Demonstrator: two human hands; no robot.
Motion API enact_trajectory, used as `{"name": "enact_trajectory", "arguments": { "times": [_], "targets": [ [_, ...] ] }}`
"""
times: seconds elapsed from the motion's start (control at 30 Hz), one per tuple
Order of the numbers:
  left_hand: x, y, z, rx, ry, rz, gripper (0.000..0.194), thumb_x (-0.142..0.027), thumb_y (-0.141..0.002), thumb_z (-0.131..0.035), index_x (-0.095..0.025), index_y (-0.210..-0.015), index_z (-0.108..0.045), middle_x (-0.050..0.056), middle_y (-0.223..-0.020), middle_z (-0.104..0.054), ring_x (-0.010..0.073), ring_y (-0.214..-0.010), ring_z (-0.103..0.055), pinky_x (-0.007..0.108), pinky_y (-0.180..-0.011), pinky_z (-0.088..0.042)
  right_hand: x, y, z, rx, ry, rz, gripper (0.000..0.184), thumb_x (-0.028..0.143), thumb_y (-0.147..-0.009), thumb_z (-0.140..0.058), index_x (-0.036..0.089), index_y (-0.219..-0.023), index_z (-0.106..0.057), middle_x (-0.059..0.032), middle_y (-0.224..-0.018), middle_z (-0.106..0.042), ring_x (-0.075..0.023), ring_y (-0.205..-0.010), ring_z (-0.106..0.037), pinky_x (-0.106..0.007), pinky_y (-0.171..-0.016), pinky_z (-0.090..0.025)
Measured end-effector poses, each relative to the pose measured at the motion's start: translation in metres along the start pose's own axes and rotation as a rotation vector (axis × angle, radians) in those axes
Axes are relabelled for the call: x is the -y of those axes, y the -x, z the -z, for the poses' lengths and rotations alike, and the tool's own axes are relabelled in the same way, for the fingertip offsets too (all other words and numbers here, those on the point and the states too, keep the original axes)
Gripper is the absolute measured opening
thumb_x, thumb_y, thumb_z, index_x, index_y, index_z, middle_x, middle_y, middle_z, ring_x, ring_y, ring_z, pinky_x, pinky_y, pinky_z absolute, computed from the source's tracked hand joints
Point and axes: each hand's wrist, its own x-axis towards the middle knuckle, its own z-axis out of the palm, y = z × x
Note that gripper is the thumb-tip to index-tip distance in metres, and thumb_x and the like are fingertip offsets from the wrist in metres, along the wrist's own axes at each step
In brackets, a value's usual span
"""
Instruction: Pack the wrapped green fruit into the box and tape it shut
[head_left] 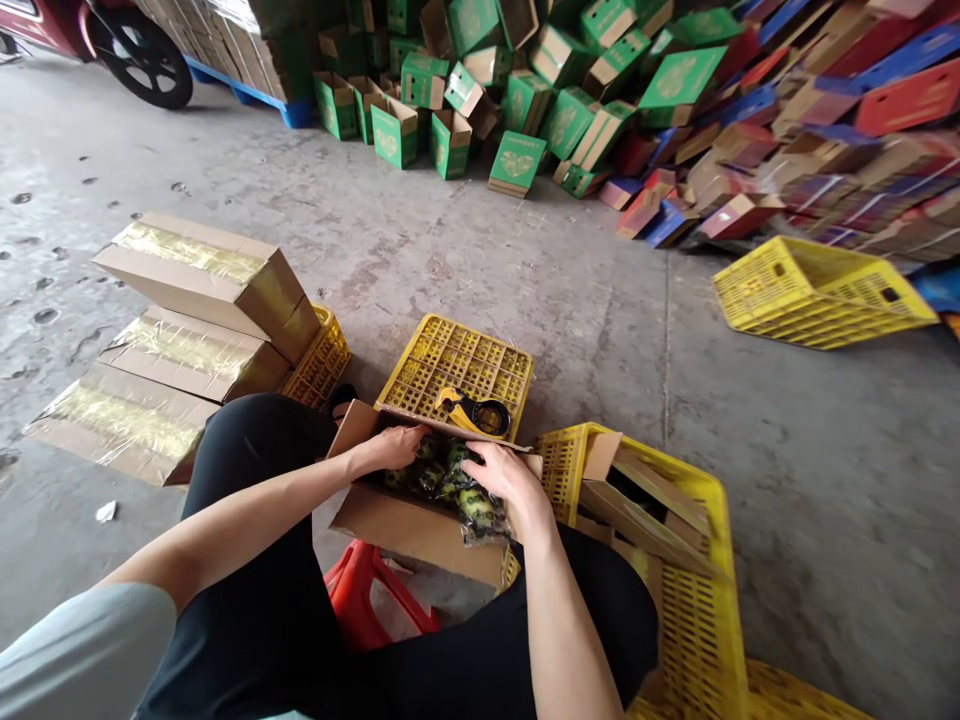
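An open cardboard box [420,525] sits between my knees, its near flap folded out. Inside lie green, round produce in clear plastic bags [480,508]; one bag hangs over the near edge. My left hand [399,447] reaches into the box's left part, its fingers stretched toward the far wall and partly hidden. On the right, my right hand [501,470] rests on the bags with its thumb and fingers apart. Just beyond the box, a yellow and black tape dispenser [476,412] lies on an upturned yellow crate [420,355].
Taped cartons [202,270] are stacked at my left beside another yellow crate [322,360]. To my right, a yellow crate [697,610] holds open cardboard boxes [652,510]. A red stool [367,590] stands below. Green boxes [517,160] are heaped farther off, near a tilted yellow crate [817,295].
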Motion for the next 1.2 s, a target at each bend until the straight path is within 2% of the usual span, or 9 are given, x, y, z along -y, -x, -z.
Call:
{"name": "enact_trajectory", "arguments": {
  "times": [0.1,0.27,0.43,0.53,0.67,0.77,0.9,1.07,1.2],
  "targets": [
    [-0.001,0.004,0.01,0.006,-0.027,0.063,0.05,-0.002,-0.095,-0.046,-0.018,-0.14,-0.063,0.013,-0.129,-0.074,0.0234,-0.117,-0.071,0.032,-0.102,-0.054,0.0,-0.001,0.0,0.011,-0.007,0.002,0.036,0.028,-0.092,-0.065,0.021,-0.125,-0.076,-0.0146,-0.133,-0.073,-0.0377,-0.129,-0.067,-0.048,-0.114,-0.048],
    [-0.008,0.012,0.025,0.0,-0.109,0.192,0.043,-0.005,-0.098,-0.044,-0.017,-0.13,-0.07,0.017,-0.114,-0.077,0.0287,-0.106,-0.074,0.038,-0.094,-0.058,0.003,0.001,0.003,0.016,-0.011,-0.004,0.03,0.024,-0.092,-0.064,0.02,-0.117,-0.08,-0.0165,-0.126,-0.076,-0.0382,-0.125,-0.069,-0.047,-0.112,-0.05],
    [-0.011,0.007,0.029,0.005,-0.148,0.247,0.039,-0.004,-0.097,-0.042,-0.013,-0.12,-0.073,0.019,-0.111,-0.076,0.029,-0.104,-0.074,0.037,-0.09,-0.058,0.004,0.001,0.003,0.045,-0.011,0.0,0.045,0.021,-0.089,-0.066,0.016,-0.134,-0.072,-0.0168,-0.132,-0.073,-0.0339,-0.125,-0.07,-0.042,-0.111,-0.051],
    [-0.015,0.009,0.026,0.02,-0.143,0.221,0.033,-0.006,-0.097,-0.047,-0.011,-0.119,-0.071,0.018,-0.111,-0.075,0.0285,-0.105,-0.073,0.037,-0.092,-0.058,0.004,0.001,0.001,0.064,-0.013,0.021,0.046,0.023,-0.088,-0.069,0.014,-0.133,-0.072,-0.0169,-0.13,-0.075,-0.0309,-0.122,-0.072,-0.038,-0.107,-0.053],
    [-0.025,0.023,0.026,-0.02,-0.14,0.144,0.038,-0.02,-0.101,-0.052,-0.01,-0.137,-0.059,0.02,-0.125,-0.069,0.029,-0.109,-0.071,0.037,-0.095,-0.057,0.006,0.002,-0.001,0.063,-0.004,0.027,0.035,0.025,-0.086,-0.073,0.018,-0.12,-0.079,-0.0134,-0.123,-0.079,-0.0284,-0.116,-0.074,-0.034,-0.103,-0.054],
    [-0.035,0.029,0.025,-0.075,-0.118,0.034,0.031,-0.021,-0.104,-0.046,-0.016,-0.129,-0.063,0.017,-0.129,-0.066,0.0259,-0.11,-0.071,0.035,-0.095,-0.057,0.009,0.003,-0.001,0.03,0.013,0.011,0.032,0.02,-0.087,-0.07,0.017,-0.117,-0.08,-0.0135,-0.121,-0.079,-0.0298,-0.12,-0.072,-0.036,-0.106,-0.051],
    [-0.05,0.019,0.012,0.122,-0.058,-0.007,0.024,-0.027,-0.102,-0.054,-0.013,-0.117,-0.067,0.016,-0.111,-0.073,0.0287,-0.102,-0.074,0.037,-0.09,-0.059,0.018,0.007,0.001,-0.068,0.062,-0.03,0.039,0.009,-0.092,-0.056,0.015,-0.125,-0.077,-0.0145,-0.129,-0.076,-0.0286,-0.127,-0.068,-0.036,-0.113,-0.046],
    [-0.054,0.0,-0.01,0.155,-0.036,0.037,0.062,-0.039,-0.094,-0.07,-0.01,-0.146,-0.051,0.021,-0.121,-0.07,0.0345,-0.106,-0.072,0.041,-0.088,-0.059,0.023,0.01,0.007,-0.201,0.146,-0.092,0.04,0.008,-0.097,-0.048,0.02,-0.117,-0.08,-0.0089,-0.122,-0.079,-0.0242,-0.119,-0.072,-0.03,-0.11,-0.048],
    [-0.052,-0.007,-0.015,0.157,-0.05,0.065,0.071,-0.05,-0.087,-0.078,-0.014,-0.143,-0.057,0.023,-0.132,-0.064,0.0385,-0.12,-0.065,0.045,-0.097,-0.055,0.022,0.009,0.008,-0.177,0.157,-0.109,0.036,0.017,-0.103,-0.048,0.02,-0.122,-0.077,-0.0098,-0.123,-0.079,-0.0255,-0.12,-0.072,-0.032,-0.108,-0.049]
  ]
}}
